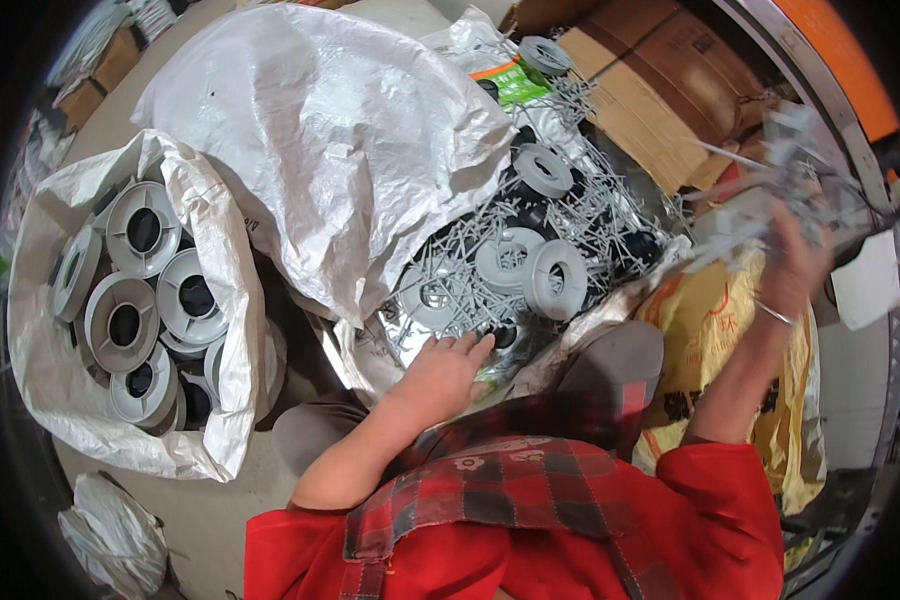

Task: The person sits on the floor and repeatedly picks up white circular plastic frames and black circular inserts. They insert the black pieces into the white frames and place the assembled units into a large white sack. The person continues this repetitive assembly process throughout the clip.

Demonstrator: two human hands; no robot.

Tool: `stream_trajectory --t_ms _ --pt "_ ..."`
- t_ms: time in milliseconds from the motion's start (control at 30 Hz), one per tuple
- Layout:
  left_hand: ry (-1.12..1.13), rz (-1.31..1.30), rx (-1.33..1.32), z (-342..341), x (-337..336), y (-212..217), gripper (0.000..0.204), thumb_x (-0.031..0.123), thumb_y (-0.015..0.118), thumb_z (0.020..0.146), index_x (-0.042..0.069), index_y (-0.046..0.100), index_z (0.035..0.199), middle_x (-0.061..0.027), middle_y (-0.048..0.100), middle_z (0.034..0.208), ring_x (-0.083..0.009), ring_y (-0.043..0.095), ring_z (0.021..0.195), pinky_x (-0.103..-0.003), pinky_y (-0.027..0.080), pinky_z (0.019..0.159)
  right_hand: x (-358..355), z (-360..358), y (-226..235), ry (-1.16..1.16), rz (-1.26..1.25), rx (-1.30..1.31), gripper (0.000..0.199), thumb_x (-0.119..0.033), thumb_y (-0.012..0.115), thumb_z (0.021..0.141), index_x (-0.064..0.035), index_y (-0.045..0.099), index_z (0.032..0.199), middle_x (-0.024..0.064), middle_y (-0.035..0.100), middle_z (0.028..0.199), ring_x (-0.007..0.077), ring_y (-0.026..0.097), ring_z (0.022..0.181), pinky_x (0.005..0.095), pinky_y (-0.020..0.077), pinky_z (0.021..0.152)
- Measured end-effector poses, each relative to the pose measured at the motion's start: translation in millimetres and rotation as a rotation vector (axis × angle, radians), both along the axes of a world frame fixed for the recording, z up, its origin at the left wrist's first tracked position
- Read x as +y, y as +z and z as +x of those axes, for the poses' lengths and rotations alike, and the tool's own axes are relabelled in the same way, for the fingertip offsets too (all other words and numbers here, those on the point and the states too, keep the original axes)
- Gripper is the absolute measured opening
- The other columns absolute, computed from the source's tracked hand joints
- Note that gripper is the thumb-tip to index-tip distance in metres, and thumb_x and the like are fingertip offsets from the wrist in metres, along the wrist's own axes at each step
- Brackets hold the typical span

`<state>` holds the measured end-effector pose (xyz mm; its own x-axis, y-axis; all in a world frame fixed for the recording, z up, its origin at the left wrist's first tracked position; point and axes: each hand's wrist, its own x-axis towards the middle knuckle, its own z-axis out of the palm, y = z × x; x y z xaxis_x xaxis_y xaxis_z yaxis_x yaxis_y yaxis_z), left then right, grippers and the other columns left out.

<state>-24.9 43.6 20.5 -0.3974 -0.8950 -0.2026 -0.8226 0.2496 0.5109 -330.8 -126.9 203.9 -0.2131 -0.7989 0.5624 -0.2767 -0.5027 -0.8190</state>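
My left hand reaches palm down into a pile of thin grey plastic sticks and grey round spools lying in an opened white sack. Its fingers are spread over the sticks, and I cannot see anything gripped in it. My right hand is raised at the right, closed around a bunch of grey plastic sticks that blurs with motion. My knees in grey trousers show below the pile, and red sleeves cover my upper arms.
A white woven sack at the left holds several grey spools. A large crumpled white sack lies in the middle. Cardboard boxes stand at the upper right, a yellow bag under my right arm.
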Motion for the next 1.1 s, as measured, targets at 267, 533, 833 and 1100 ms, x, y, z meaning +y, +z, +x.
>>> stream_trajectory --t_ms 267,533,833,1100 --pt "-0.079 -0.115 0.176 3.6 20.0 27.7 0.06 0.027 0.063 0.082 -0.001 0.041 0.131 -0.0217 0.051 0.126 -0.0374 0.052 0.108 -0.042 0.041 0.093 113.8 -208.0 90.1 -0.74 0.114 0.816 0.065 -0.023 0.074 0.078 0.0004 0.045 0.131 0.012 0.064 0.09 0.0158 0.061 0.083 0.0285 0.0493 0.075" --pt "-0.14 -0.137 0.127 -3.0 21.3 28.3 0.06 0.027 0.063 0.082 0.0 0.042 0.131 -0.0195 0.055 0.118 -0.036 0.055 0.102 -0.042 0.042 0.089 119.8 -123.1 56.7 -0.463 0.209 1.121 0.052 -0.018 0.07 0.08 -0.0044 0.051 0.126 0.0138 0.059 0.119 0.0237 0.057 0.108 0.0345 0.0454 0.086" --pt "-0.114 -0.043 -0.017 -10.1 -3.3 -1.6 0.063 0.03 0.063 0.083 0.001 0.039 0.133 -0.0193 0.054 0.12 -0.0364 0.056 0.103 -0.042 0.042 0.09 -22.7 33.8 -182.0 0.355 0.637 1.088 0.062 -0.032 0.074 0.07 -0.0007 0.055 0.12 0.0194 0.061 0.111 0.0295 0.058 0.104 0.0348 0.0473 0.088" --pt "-0.042 -0.015 -0.066 -3.0 -8.5 -18.8 0.061 0.029 0.063 0.082 0.001 0.041 0.132 -0.0186 0.054 0.122 -0.0361 0.056 0.103 -0.043 0.043 0.089 0.8 128.2 -336.5 0.508 -0.07 1.465 0.065 -0.026 0.07 0.067 -0.0034 0.046 0.124 0.0123 0.057 0.117 0.0308 0.055 0.107 0.0462 0.0328 0.101"
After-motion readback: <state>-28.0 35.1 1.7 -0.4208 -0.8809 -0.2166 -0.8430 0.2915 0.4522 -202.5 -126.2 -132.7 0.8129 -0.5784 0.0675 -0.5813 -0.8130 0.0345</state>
